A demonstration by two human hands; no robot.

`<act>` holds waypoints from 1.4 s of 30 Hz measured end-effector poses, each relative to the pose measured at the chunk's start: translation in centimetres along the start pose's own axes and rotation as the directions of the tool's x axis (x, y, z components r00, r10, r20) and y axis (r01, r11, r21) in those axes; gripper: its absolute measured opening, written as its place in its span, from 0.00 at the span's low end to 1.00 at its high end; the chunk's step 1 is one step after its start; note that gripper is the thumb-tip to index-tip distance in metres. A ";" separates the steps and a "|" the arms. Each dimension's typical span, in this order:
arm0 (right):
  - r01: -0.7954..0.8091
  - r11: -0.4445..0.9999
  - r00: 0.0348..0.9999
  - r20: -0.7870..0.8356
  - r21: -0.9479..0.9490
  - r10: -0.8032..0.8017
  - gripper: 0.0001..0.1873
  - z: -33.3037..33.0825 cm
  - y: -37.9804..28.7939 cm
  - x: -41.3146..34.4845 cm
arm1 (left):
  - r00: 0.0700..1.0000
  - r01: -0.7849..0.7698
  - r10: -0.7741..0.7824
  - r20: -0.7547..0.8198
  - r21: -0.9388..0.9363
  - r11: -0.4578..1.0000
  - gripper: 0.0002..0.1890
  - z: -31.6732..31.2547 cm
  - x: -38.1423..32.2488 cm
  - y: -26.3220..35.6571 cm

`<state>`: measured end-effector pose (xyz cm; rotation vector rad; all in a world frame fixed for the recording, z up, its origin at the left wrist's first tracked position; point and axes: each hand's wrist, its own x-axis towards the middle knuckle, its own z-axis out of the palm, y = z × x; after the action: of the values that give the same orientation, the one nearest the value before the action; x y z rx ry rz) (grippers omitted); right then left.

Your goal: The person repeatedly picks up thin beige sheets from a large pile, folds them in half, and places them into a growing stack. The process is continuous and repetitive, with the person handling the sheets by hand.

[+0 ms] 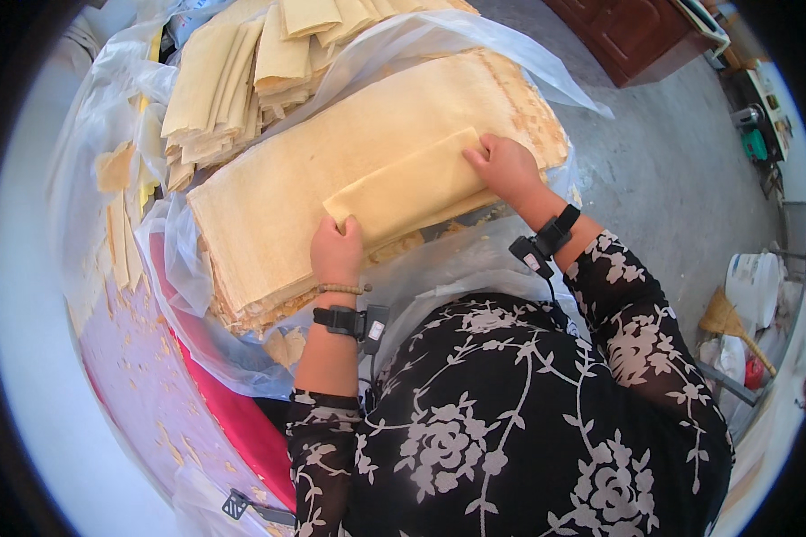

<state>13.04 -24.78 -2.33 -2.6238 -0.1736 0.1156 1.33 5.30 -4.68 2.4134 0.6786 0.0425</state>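
Observation:
Before me lies a wide stack of thin, pale yellow crepe-like sheets point(269, 201), its edges ragged and flaky. Along the near side of the stack, the top sheet is folded over into a long flap point(410, 178). My left hand point(336, 252) pinches the flap's left end between thumb and fingers. At the right end, my right hand point(507, 168) grips its upper corner. The fingers of both hands are partly hidden beneath the sheet.
Several folded bundles point(205, 80) of similar sheets sit beyond the stack. Clear plastic film point(436, 30) surrounds the stack. Crumbs and broken strips point(117, 235) lie at left. A brown cabinet point(635, 40) stands far right; a broom point(725, 314) and white bucket point(752, 282) are nearer.

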 end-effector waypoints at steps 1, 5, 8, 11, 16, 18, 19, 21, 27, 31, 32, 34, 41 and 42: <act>0.000 1.000 1.000 -0.019 -0.028 0.000 0.22 0.0 -0.4 -0.2 | 0.999 0.027 -0.027 -0.036 -0.014 1.000 0.18 0.1 -0.4 0.2; -0.036 0.999 0.999 -0.035 -0.037 0.035 0.20 -0.4 -1.4 -0.4 | 0.993 0.114 -0.115 -0.018 -0.077 0.991 0.18 0.0 -1.6 1.0; 0.056 0.994 0.987 -0.144 -0.093 -0.069 0.21 -0.2 -2.1 -0.9 | 0.993 0.112 -0.112 -0.048 -0.001 0.994 0.17 -0.3 -1.8 2.0; 0.487 0.827 0.797 -0.245 -0.282 -0.552 0.27 1.8 -3.3 -1.8 | 0.989 0.149 -0.146 -0.036 0.090 0.985 0.16 -0.9 -1.9 3.2; 0.600 0.755 0.783 -0.002 -0.265 -0.623 0.31 5.2 -3.4 -2.8 | 0.961 -0.220 0.273 -0.052 0.459 0.861 0.31 -1.7 -2.4 4.1; 0.592 0.763 0.792 0.012 -0.260 -0.610 0.31 5.6 -2.9 -2.9 | 0.721 -0.622 0.693 -0.013 0.430 0.655 0.46 -1.0 -2.6 4.1; 0.587 0.767 0.798 0.028 -0.258 -0.602 0.31 5.6 -2.7 -3.0 | 0.746 -0.631 0.661 0.080 0.403 0.663 0.49 -0.4 -2.7 4.0; 0.585 0.772 0.803 0.045 -0.249 -0.594 0.31 5.4 -2.8 -2.8 | 0.773 -0.634 0.560 0.297 0.343 0.693 0.55 0.6 -2.2 3.8; 0.525 0.851 0.847 0.091 0.007 -0.523 0.28 2.8 -3.8 -1.2 | 0.679 -0.734 0.662 0.319 0.340 0.589 0.47 -0.5 -0.3 3.1; 0.323 0.817 0.943 -0.084 0.477 -0.323 0.24 0.5 -1.7 2.4 | 0.580 -0.814 0.743 0.333 0.255 0.522 0.37 -1.7 0.4 3.5; 0.297 0.757 0.955 -0.165 0.582 -0.248 0.23 0.1 -1.0 3.4 | 0.596 -0.801 0.718 0.358 0.324 0.503 0.34 -1.7 0.2 3.8; 0.289 0.872 0.954 -0.192 0.395 -0.229 0.23 -0.3 0.3 5.0 | 0.608 -0.780 0.711 0.354 0.435 0.451 0.29 -1.7 0.0 4.4; 0.297 0.950 0.928 -0.204 -0.097 -0.311 0.22 1.9 2.0 5.6 | 0.769 -0.622 0.598 0.226 0.483 0.617 0.19 -8.5 3.5 7.0; 0.292 0.951 0.930 -0.202 -0.104 -0.308 0.23 2.1 1.9 5.5 | 0.822 -0.543 0.534 0.199 0.556 0.629 0.18 -10.4 5.2 7.7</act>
<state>18.42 -24.68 -5.36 -2.6218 -0.5077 -0.2861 7.40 8.48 7.50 3.1497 -0.1203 0.0653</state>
